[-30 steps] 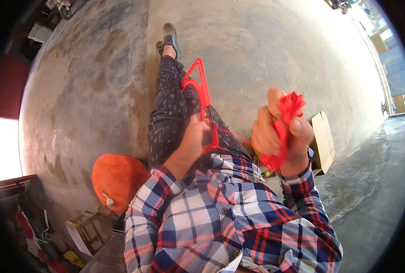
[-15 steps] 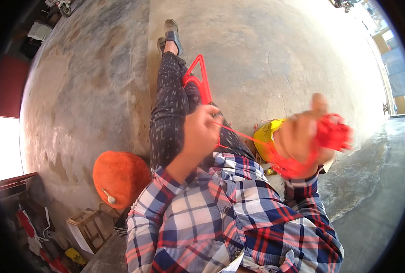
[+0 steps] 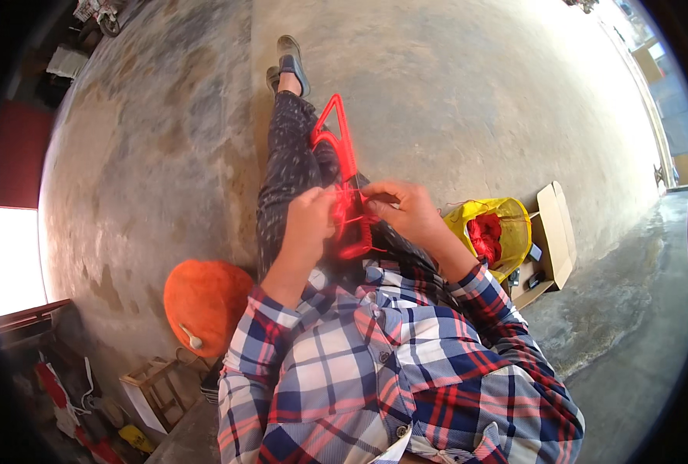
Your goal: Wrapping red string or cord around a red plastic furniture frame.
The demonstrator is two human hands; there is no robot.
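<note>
A red plastic frame with a triangular handle end [image 3: 345, 151] lies along my thighs, its lower part hidden behind my hands. Tangled red yarn [image 3: 347, 210] bunches over that lower part, with a loop hanging below. My left hand [image 3: 311, 223] is closed, its fingertips on the left side of the yarn. From the right, my right hand [image 3: 407, 213] meets the same yarn, thumb and forefinger bent together at its edge. Motion blur and the matching red make the yarn hard to part from the frame.
By my right thigh stands a yellow bag [image 3: 523, 232] holding a red yarn ball [image 3: 484, 237], beside an open cardboard box [image 3: 554, 236] with small dark items. At my left is an orange round seat [image 3: 205, 301] with a spoon-like pale object [image 3: 190, 337] on it. A wooden frame [image 3: 154, 390] sits behind it.
My right hand has come in from the far right with the red yarn bundle, bringing it beside my left hand over the frame. The yellow bag and box are uncovered.
</note>
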